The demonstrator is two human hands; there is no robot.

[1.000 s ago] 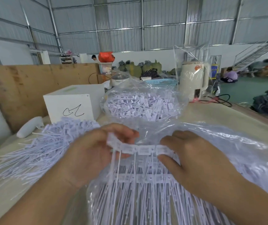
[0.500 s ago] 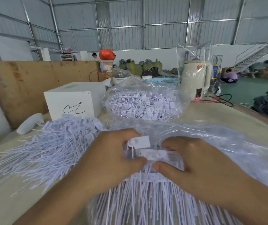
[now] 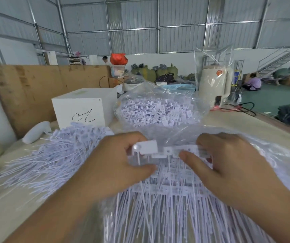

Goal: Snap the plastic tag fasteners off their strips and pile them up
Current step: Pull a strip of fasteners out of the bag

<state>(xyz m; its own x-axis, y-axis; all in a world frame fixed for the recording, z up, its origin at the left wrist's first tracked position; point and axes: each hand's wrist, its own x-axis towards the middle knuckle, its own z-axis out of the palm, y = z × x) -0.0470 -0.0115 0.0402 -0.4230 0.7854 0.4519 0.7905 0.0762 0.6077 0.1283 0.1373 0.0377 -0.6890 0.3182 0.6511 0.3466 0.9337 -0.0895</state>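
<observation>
A: What do the fasteners look like?

B: Pale, almost lilac-white plastic. Each has a flat rectangular tag head and a long thin tail. The strip (image 3: 179,152) is a row of those heads joined side by side, held level between the two hands, tails hanging down over the clear bag of strips (image 3: 167,207) below.

A: And the hands?

B: The left hand (image 3: 112,165) pinches one fastener (image 3: 147,147) by its head, which is tilted up away from the row at the strip's left end. The right hand (image 3: 228,165) grips the rest of the strip, thumb on the near side, fingers curled over the far side.

A: Where are the loose ones?

B: A pile (image 3: 53,155) lies on the table (image 3: 246,123) to the left, tails fanned outward. Another clear bag (image 3: 158,111) of loose fasteners sits behind the hands.

A: Any writing?

B: Only a black hand-drawn scrawl on the front of the white box (image 3: 81,111); I cannot read it as words. The pale appliance (image 3: 214,85) under plastic has an orange sticker, too small to read.
</observation>
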